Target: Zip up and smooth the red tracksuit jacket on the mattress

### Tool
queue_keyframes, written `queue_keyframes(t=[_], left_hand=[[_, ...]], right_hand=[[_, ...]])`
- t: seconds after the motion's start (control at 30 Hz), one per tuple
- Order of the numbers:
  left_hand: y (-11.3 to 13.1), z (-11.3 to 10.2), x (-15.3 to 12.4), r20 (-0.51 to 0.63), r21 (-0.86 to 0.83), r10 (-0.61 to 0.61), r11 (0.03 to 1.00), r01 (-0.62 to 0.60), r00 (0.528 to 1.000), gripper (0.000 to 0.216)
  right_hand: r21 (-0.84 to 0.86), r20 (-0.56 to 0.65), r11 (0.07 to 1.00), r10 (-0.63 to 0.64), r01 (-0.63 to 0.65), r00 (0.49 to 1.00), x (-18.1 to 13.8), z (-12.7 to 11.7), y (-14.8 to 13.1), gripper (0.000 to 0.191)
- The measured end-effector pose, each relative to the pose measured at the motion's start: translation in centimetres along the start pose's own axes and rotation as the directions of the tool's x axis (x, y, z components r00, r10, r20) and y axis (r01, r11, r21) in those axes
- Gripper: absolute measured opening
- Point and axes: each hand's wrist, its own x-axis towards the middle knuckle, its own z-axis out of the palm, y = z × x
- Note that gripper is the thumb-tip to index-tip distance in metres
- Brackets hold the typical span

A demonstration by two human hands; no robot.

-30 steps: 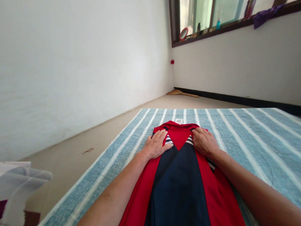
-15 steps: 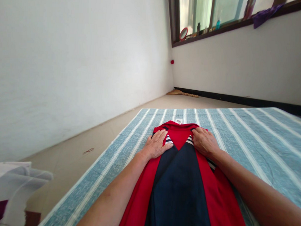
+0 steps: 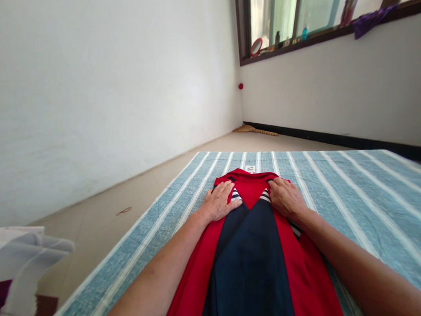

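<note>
A red and navy garment (image 3: 253,256) with black-and-white striped patches lies lengthwise before me, its red collar at the far end. My left hand (image 3: 221,202) rests flat on its left shoulder, fingers stretched out and thumb beside a striped patch. At the opposite shoulder, my right hand (image 3: 287,196) has its fingers curled and closed on the cloth. Under the garment is a blue cover with white stripes (image 3: 333,194). Part of a small white label (image 3: 250,169) with dark lettering shows just beyond the collar.
White and grey cloth (image 3: 24,253) hangs at the lower left. A thin loop (image 3: 123,211) lies on the beige floor. In the far corner is a wooden-looking item with a ridged handle (image 3: 256,129). The windowsill holds a red-rimmed mirror (image 3: 256,47), bottles and purple cloth (image 3: 372,23).
</note>
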Motion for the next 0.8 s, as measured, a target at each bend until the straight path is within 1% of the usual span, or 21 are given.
queue_keyframes(t=[0.37,0.8], left_hand=[[-0.33,0.31,0.06,-0.014,-0.005,0.01,1.0,-0.01,1.0,0.077],[-0.15,0.13,0.02,-0.009,-0.003,0.011,1.0,-0.011,1.0,0.076]], right_hand=[[0.0,-0.013,1.0,0.001,-0.001,1.0,-0.07,-0.01,-0.07,0.027],[0.003,-0.016,1.0,-0.004,0.004,1.0,-0.09,-0.06,-0.06,0.028]])
